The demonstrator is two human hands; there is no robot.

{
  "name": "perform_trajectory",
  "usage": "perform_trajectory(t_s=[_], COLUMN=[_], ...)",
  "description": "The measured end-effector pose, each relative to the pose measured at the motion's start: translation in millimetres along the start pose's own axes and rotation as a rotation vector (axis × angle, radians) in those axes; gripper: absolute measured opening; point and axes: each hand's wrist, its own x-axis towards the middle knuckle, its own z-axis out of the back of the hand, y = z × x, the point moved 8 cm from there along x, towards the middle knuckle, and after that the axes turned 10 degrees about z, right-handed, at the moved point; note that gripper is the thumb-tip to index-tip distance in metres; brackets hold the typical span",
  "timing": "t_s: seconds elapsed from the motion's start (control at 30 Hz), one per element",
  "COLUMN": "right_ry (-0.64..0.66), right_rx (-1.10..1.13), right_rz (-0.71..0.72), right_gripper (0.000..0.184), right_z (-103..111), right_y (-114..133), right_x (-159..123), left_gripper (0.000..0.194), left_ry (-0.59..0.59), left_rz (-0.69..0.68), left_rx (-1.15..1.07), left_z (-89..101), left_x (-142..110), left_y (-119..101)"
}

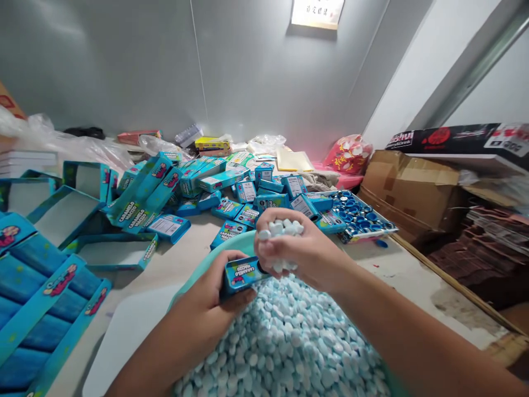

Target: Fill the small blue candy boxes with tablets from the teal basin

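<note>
My left hand (225, 284) is wrapped round a small blue candy tin (242, 274) labelled CARAMELO MACIZO, tilted on its side over a turquoise tub (196, 270). Cupped in my right hand (300, 248) is a heap of pale blue and white candies (283, 230), held right against the tin's right end. Some of these candies show between and below the fingers. The tin's opening is hidden by the right hand. Beneath both hands, loose candies (289, 331) of the same kind fill the tub.
Blue tins (270, 203) lie piled beyond the tub. Display boxes (85, 248) stand at left, one packed tray (49, 303) nearest. A tray of blue caps (359, 215) sits at right, by a cardboard carton (409, 187). A white lid-like sheet (132, 331) lies beside the tub.
</note>
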Motion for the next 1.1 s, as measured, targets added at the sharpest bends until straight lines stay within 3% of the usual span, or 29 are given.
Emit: perform_trajectory(t_s=[0.1, 0.17, 0.53, 0.83, 1.1], right_ry=[-0.146, -0.207, -0.352, -0.334, -0.274], right_rx=[0.126, 0.162, 0.239, 0.234, 0.21], right_rz=[0.051, 0.087, 0.111, 0.133, 0.158], right_gripper=[0.023, 0.025, 0.024, 0.024, 0.019], right_z=[5.6, 7.5, 11.5, 9.4, 7.5], right_y=[-8.1, -11.7, -18.9, -16.5, -15.8], right_x=[4.9, 6.8, 6.1, 7.3, 7.5], left_gripper=[0.048, 0.048, 0.054, 0.051, 0.049], left_ry=[0.156, 0.188, 0.203, 0.204, 0.128], left_rz=[0.053, 0.073, 0.124, 0.122, 0.124], left_rx=[0.04, 0.07, 0.106, 0.08, 0.037], left_z=[-9.3, -10.7, -14.0, -14.9, -11.4], left_x=[1.6, 2.1, 1.9, 2.7, 4.9], left_y=[9.0, 13.0, 14.7, 16.5, 13.9])
